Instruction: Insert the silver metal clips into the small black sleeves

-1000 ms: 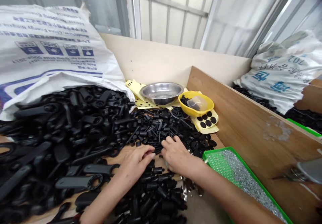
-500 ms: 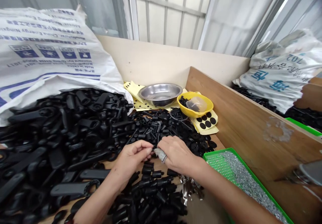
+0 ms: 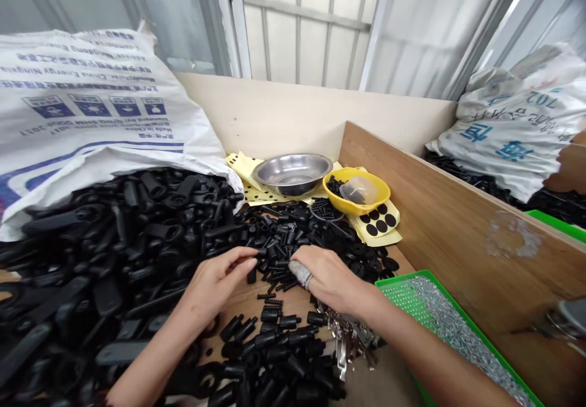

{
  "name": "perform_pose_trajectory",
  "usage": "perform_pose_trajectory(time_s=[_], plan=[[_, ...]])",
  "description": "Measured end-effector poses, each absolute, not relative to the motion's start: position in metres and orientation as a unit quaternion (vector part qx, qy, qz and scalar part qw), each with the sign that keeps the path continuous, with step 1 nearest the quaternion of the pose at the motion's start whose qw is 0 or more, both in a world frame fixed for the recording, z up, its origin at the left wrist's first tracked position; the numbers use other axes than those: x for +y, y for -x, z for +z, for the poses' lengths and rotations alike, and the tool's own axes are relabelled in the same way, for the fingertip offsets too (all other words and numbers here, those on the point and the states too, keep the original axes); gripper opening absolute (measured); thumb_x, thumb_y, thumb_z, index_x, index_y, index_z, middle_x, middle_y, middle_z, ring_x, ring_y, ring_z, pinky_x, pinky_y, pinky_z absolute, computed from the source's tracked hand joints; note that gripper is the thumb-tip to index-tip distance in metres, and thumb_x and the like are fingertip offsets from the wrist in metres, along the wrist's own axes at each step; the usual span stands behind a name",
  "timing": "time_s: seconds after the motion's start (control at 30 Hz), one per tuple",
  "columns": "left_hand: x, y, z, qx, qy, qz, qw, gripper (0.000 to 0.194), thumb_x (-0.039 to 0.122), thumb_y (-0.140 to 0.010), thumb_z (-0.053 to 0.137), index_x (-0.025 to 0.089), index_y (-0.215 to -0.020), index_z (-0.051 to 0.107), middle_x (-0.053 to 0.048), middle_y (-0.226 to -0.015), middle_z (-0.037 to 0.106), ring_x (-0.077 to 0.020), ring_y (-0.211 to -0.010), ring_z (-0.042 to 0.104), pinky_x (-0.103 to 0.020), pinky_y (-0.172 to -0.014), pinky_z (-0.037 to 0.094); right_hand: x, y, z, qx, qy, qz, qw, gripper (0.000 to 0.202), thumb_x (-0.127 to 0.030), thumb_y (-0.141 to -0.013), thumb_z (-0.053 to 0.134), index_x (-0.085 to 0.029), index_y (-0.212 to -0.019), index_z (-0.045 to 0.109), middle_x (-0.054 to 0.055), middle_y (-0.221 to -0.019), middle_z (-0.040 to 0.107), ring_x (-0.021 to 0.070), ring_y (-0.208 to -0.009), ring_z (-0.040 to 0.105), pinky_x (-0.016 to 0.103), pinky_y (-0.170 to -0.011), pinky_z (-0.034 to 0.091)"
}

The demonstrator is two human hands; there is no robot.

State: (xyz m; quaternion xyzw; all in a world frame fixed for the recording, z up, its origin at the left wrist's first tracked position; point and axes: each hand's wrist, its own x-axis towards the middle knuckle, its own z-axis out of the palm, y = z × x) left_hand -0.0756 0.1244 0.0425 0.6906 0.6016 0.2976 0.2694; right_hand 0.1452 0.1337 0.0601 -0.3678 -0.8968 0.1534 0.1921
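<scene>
My left hand (image 3: 218,282) reaches in over the table, thumb and index finger a little apart. Just beyond its fingertips lie small black caps (image 3: 271,249), and one short black cylinder (image 3: 251,274) stands right by the thumb; I see nothing clearly held. My right hand (image 3: 323,276) is at the edge of a heap of black ribbed pins (image 3: 280,273), a grey wrap (image 3: 301,274) around one digit. Its fingertips are hidden, so any part in them cannot be seen. Closer to me lies a group of black stepped cylinders (image 3: 284,349), with loose ribbed pins above them.
A sack (image 3: 91,96) spills black handle-like parts (image 3: 105,224) on the left. Behind are a steel bowl (image 3: 293,172) and a yellow basket (image 3: 358,205). At right, a green tray (image 3: 382,284) holds small metal pieces beside a wooden partition (image 3: 439,212). Metal clips (image 3: 345,340) lie below my right forearm.
My hands were together at the fingertips and have moved apart. The left has drawn back left with its fingers loosened; the right is now at the ribbed pins. The camera has shifted slightly.
</scene>
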Motion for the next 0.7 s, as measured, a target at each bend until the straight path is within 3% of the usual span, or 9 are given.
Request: perform_pose_trajectory(time_s=[0.1, 0.23, 0.43, 0.6, 0.7], plan=[[0.13, 0.086, 0.034, 0.609, -0.741, 0.22, 0.179, 0.022, 0.024, -0.074, 0.05, 0.018, -0.086, 0.067, -0.008, -0.088, 0.067, -0.0281, -0.091, 0.059, -0.04, -0.084, 0.042, 0.136, -0.152, 0.064, -0.88, 0.395, 0.17, 0.202, 0.015, -0.008, -0.086, 0.038, -0.017, -0.084, 0.051, 0.0, -0.078, 0.052, 0.0124, -0.071, 0.046, 0.023, -0.066, 0.034], [0.13, 0.072, 0.02, 0.61, -0.775, 0.123, 0.111, 0.019, 0.02, -0.078, 0.048, 0.022, -0.078, 0.067, -0.005, -0.08, 0.064, -0.0236, -0.08, 0.062, -0.033, -0.071, 0.047, 0.133, -0.151, 0.061, -0.883, 0.387, 0.181, 0.193, 0.014, -0.006, -0.081, 0.043, -0.017, -0.082, 0.053, 0.0, -0.079, 0.053, 0.012, -0.072, 0.047, 0.022, -0.067, 0.034], [0.128, 0.054, 0.018, 0.628, -0.772, 0.057, 0.072, 0.032, 0.0, -0.074, 0.038, 0.017, -0.081, 0.064, -0.012, -0.078, 0.067, -0.0263, -0.073, 0.066, -0.036, -0.064, 0.047, 0.125, -0.151, 0.061, -0.898, 0.386, 0.14, 0.16, 0.014, -0.007, -0.08, 0.042, -0.017, -0.08, 0.052, 0.0, -0.078, 0.052, 0.0131, -0.071, 0.045, 0.023, -0.067, 0.033], [0.122, 0.071, 0.029, 0.637, -0.76, 0.082, 0.099, 0.025, 0.011, -0.076, 0.042, 0.02, -0.088, 0.062, -0.008, -0.081, 0.071, -0.0248, -0.077, 0.068, -0.033, -0.068, 0.049, 0.119, -0.16, 0.062, -0.906, 0.382, 0.124, 0.13, 0.018, -0.004, -0.077, 0.039, -0.017, -0.084, 0.048, 0.002, -0.082, 0.05, 0.0146, -0.075, 0.044, 0.025, -0.07, 0.035], [0.11, 0.078, 0.033, 0.628, -0.738, 0.172, 0.179, 0.026, 0.023, -0.078, 0.044, 0.019, -0.097, 0.061, -0.006, -0.088, 0.073, -0.0214, -0.08, 0.068, -0.028, -0.069, 0.051, 0.116, -0.16, 0.063, -0.909, 0.375, 0.12, 0.134, 0.019, -0.003, -0.075, 0.04, -0.018, -0.084, 0.047, 0.002, -0.083, 0.05, 0.0146, -0.075, 0.043, 0.025, -0.07, 0.035]])
